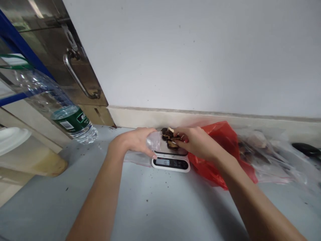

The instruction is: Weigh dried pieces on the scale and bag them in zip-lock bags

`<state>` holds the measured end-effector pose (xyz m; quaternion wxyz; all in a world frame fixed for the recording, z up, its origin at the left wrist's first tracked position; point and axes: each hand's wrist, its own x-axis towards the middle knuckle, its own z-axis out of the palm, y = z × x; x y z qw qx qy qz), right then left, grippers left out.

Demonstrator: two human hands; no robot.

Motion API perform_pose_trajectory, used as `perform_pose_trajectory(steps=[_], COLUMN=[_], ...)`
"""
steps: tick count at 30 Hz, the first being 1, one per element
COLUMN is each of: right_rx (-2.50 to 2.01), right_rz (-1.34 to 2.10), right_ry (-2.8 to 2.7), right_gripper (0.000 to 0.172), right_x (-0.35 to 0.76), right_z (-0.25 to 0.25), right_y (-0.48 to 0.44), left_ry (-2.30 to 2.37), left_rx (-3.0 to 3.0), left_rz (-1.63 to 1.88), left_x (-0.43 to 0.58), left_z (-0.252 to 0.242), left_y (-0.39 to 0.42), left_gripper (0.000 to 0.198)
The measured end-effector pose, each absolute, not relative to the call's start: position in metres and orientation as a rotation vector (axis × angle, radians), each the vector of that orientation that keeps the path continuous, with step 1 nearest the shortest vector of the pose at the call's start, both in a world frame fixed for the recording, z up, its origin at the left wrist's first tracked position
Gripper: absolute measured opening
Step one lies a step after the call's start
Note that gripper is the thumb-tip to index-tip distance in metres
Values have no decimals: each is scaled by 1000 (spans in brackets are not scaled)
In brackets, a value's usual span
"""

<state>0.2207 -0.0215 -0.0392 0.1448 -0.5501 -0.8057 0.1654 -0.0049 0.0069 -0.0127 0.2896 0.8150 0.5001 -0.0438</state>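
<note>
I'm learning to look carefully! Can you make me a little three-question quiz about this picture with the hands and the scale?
1. True or false: the dark dried pieces lie on the small kitchen scale.
2. What does the left hand hold? A) a spoon B) a clear plastic bag C) a cup
3. Fill the gap: the bag lying right of the scale, under the right hand, is coloured ____.

Key
1. True; they sit on its platform.
2. B.
3. Red. The water bottle stands far left on the counter.
</note>
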Motion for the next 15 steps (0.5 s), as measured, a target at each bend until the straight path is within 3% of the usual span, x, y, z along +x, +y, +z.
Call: perform_pose_trajectory(steps=[5, 9, 11, 15], right_rx=[-1521, -1444, -1314, -1015], right_rz=[511, 457, 564, 946], right_ry=[-2386, -2215, -2097, -1837], right_gripper=[18, 14, 14, 29], right_x=[230, 225, 218, 203], right_z=[-43, -40, -38, -39], right_y=[-17, -21, -24, -29], left_ry=[1355, 1362, 1318, 1252], left_rx=[2142, 2145, 2129, 2108], left_rz=[-135, -98, -50, 53], left_x=[-3, -2, -1, -7], left_z=[-14, -14, -13, -8], left_y=[8, 8, 7, 3], left_gripper=[87, 91, 93, 88])
